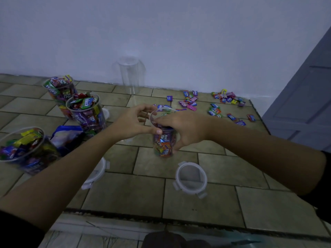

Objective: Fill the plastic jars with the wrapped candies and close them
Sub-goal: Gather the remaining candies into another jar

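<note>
At the middle of the tiled counter [232,169] the left hand [133,122] and right hand [182,129] gripped a nearly full jar [163,144], while three full jars [86,111] at the left edge lacked lids [190,178], and an empty jar [131,76] and loose candies [215,108] waited at the back.

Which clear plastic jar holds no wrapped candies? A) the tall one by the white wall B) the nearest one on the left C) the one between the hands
A: the tall clear plastic jar by the white wall is see-through and bare inside; the centre jar and near-left jar show colourful wrappers.
</note>
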